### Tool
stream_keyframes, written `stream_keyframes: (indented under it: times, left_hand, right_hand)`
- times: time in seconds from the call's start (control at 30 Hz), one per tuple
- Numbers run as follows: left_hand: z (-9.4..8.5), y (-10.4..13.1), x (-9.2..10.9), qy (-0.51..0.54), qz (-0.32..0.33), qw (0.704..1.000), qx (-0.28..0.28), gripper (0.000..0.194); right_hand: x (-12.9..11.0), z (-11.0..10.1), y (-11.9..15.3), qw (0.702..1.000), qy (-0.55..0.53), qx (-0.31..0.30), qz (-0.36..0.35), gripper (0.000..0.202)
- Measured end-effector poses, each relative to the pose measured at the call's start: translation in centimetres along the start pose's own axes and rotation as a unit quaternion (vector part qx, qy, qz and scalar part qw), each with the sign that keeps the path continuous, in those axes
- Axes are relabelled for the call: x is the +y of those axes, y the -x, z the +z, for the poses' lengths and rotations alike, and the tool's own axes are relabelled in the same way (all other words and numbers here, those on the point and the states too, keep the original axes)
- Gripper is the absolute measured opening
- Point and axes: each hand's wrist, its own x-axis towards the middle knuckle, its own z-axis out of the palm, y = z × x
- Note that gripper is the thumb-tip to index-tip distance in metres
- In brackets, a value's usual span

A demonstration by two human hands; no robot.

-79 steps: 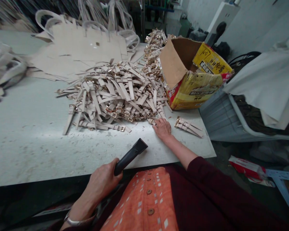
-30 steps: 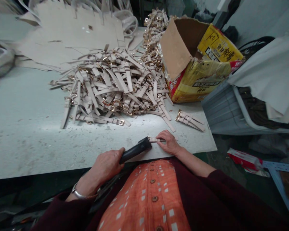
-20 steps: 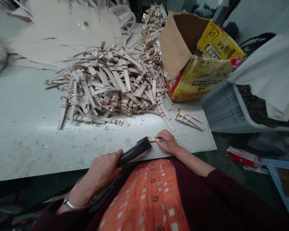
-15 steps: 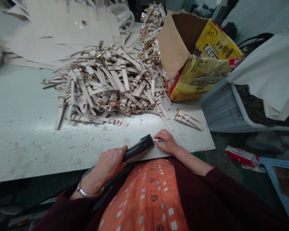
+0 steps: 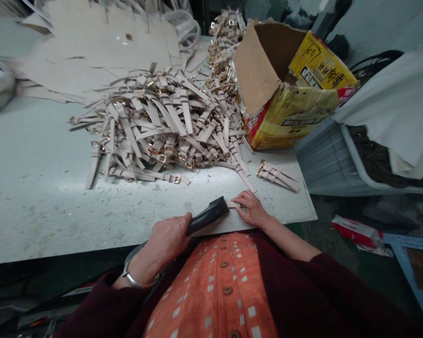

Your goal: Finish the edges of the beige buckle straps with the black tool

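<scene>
Strap [image 5: 234,204] lies flat at the near edge of the table [image 5: 38,188], pinned under the fingers of the right hand [image 5: 253,210]. Left hand [image 5: 167,237] grips a black tool [image 5: 207,216], its tip touching the strap's end. Behind, a heap of straps [image 5: 162,126] lies beside a cardboard box [image 5: 285,89].

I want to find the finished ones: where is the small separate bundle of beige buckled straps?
In the head view, the small bundle of beige buckled straps lies right of the big strap pile, before the yellow cardboard box.
</scene>
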Motion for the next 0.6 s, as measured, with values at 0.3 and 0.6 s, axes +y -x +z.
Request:
stream_keyframes:
  times: [0.3, 0.6]
  left_hand:
    - [-0.4, -0.1, 2.1, 0.028, 0.008, 1.000, 0.012, 0.027]
    - [-0.2, 1.9, -1.8, 0.008, -0.057, 0.998, 0.001, 0.029]
  right_hand:
    - [-0.3, -0.6, -0.4, 1.000, -0.004, -0.020, -0.006, 0.029]
    - [-0.9, 0.6, -0.9, 0.997, 0.057, 0.048, -0.011, 0.011]
